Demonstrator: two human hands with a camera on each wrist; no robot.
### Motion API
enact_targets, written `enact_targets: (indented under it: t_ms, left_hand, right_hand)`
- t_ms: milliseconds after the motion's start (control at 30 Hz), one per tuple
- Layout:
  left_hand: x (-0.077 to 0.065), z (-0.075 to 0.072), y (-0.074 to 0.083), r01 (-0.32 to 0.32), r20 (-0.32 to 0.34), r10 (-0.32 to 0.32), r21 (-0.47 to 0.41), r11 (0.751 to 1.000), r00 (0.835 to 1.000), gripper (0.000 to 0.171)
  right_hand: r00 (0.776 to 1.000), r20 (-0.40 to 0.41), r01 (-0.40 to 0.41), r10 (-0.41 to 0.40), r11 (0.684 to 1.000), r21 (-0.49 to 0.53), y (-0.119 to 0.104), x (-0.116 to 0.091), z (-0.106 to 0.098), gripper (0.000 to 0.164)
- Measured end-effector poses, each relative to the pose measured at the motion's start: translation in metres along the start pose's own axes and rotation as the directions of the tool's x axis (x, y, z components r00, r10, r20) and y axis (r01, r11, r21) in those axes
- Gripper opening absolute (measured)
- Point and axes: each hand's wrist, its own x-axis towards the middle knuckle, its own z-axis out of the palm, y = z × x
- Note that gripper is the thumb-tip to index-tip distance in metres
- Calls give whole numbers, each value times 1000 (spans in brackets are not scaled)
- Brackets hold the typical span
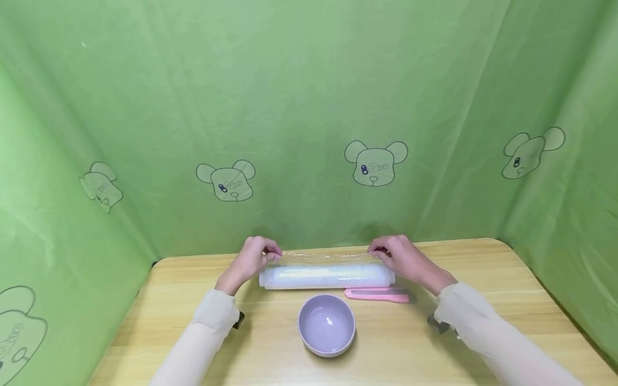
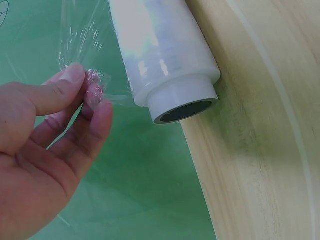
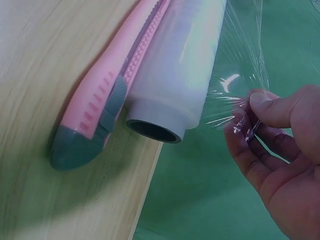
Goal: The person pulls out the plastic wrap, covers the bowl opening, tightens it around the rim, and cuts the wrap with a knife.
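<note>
A roll of plastic wrap [image 1: 328, 276] lies crosswise on the table, and a clear sheet of plastic wrap [image 1: 325, 258] stretches off its far side. One corner of that film is pinched between thumb and fingers of my left hand [image 1: 253, 256], bunched at the fingertips [image 2: 75, 73] in the left wrist view. My right hand [image 1: 398, 257] pinches the opposite corner, where the film gathers in creases. Close to the roll's near right side lies a pink utility knife [image 3: 97, 90] with a dark green end. Nearer me a purple bowl [image 1: 326, 325] stands upright with nothing in it.
The wooden table [image 1: 410, 354] has its far edge just beyond the roll and hands. A green curtain [image 1: 309, 96] with bear-face prints hangs behind the table and along both sides.
</note>
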Motion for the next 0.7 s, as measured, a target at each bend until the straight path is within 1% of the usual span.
enact_targets:
  t_ms: [167, 300, 500, 700]
  left_hand:
    - [0, -2, 3, 25, -38, -25, -4, 1000, 999, 9]
    - [1, -2, 3, 30, -56, -31, -11, 999, 998, 7]
    - [4, -3, 4, 28, -54, -30, -52, 998, 998, 6]
    - [9, -4, 6, 27, -34, -30, -89, 996, 999, 7]
  right_hand:
    - [1000, 1, -2, 2, 1000, 15, -2, 1, -4, 15]
    - [1000, 4, -5, 5, 1000, 23, -4, 1, -8, 16]
    - [1000, 9, 1, -1, 1000, 31, -5, 2, -13, 15]
    - [1000, 5, 0, 0, 1000, 24, -6, 5, -18, 15]
